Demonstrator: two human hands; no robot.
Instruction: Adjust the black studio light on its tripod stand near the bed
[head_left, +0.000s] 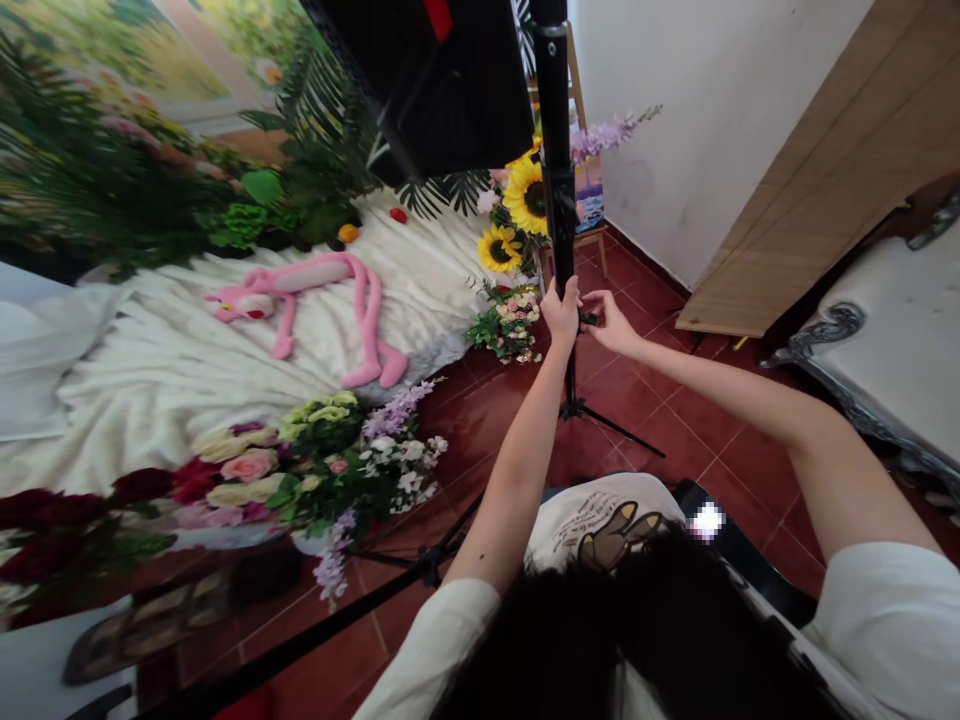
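A black light stand [556, 120] rises in front of me, its legs spread on the floor below. My left hand [561, 315] is wrapped round its pole at mid height, thumb pointing up. On the right of the pole, my right hand [611, 325] pinches a small black knob [589, 319] with thumb and fingers. A large black light panel [457, 90] with a red mark hangs at the top, beside the upper pole. Just behind the pole are yellow sunflowers [501, 248].
A pink plush toy [315, 275] lies on a white furry blanket [150, 345] to the left. Flower bunches [247, 465] stand along its near edge. Another black stand [431, 567] crosses lower left. At right are a wooden board [817, 180] and a white sofa [892, 320] with silver trim.
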